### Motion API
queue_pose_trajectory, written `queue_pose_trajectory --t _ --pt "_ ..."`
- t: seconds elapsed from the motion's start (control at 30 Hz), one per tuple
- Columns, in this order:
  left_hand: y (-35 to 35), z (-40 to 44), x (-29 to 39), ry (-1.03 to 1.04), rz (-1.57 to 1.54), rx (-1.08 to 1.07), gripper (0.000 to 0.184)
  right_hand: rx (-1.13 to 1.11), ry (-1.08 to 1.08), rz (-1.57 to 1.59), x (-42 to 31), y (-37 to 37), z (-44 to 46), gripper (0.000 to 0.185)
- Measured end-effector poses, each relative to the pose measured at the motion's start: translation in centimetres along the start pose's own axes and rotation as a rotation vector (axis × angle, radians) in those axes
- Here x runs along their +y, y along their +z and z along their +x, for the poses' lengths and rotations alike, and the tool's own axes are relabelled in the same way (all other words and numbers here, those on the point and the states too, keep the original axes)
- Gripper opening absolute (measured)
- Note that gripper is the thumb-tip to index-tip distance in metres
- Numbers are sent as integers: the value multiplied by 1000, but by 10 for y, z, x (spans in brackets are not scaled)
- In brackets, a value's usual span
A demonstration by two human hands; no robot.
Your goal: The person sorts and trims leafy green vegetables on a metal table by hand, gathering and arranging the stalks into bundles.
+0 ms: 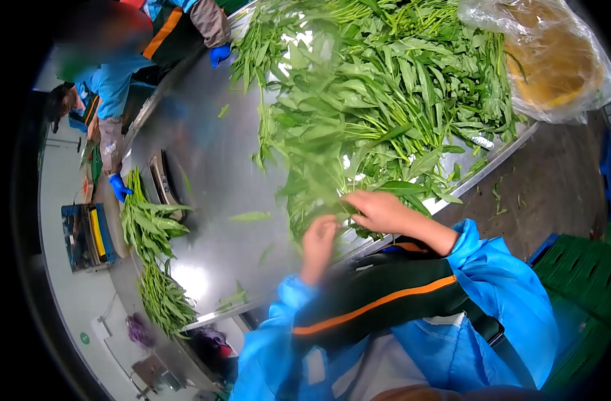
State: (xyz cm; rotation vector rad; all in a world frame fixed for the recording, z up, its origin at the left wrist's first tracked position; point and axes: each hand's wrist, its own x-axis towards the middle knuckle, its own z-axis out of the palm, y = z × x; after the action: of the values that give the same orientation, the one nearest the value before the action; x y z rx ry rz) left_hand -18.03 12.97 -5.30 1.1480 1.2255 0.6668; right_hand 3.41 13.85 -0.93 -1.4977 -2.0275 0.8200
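Note:
A large heap of leafy green stems (pixel 386 87) covers the right part of the metal table (pixel 215 134). At the heap's near edge, my right hand (pixel 379 210) has its fingers pinched together at some leaves. My left hand (pixel 320 244) is just left of it, blurred, with its fingers closed by the leaves. Whether it holds a stem is too blurred to tell. Single loose leaves lie on the metal to the left of my hands.
Co-workers stand at the far left; one blue-gloved hand (pixel 119 188) touches a bunch of greens (pixel 148 224) at the table's left edge, beside a scale-like device (pixel 164 179). A plastic-wrapped yellow container (pixel 553 67) is upper right. Green crates (pixel 579 281) stand lower right.

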Motion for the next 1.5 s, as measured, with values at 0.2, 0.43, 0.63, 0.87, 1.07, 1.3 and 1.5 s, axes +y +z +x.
queue_pose_trajectory --t 0.2,0.43,0.63,0.87,1.07,1.3,1.5 --pt "5 -11 -21 -38 68 39 17 210 248 34 30 -18 11 30" --pt "25 -6 4 -21 -22 136 16 -71 282 -32 35 26 33 36" --pt "22 6 60 -60 -196 272 18 -209 428 992 23 -14 31 22" --pt "27 20 48 -256 -344 -2 19 -74 132 701 16 6 15 27" --pt "36 16 61 -330 -619 -161 25 3 -270 227 -25 -6 7 16" --pt "14 26 19 363 125 -100 19 -62 -378 79 -57 -25 -5 7" --pt "-23 32 58 -126 -843 121 12 105 342 853 -55 -22 -15 26"
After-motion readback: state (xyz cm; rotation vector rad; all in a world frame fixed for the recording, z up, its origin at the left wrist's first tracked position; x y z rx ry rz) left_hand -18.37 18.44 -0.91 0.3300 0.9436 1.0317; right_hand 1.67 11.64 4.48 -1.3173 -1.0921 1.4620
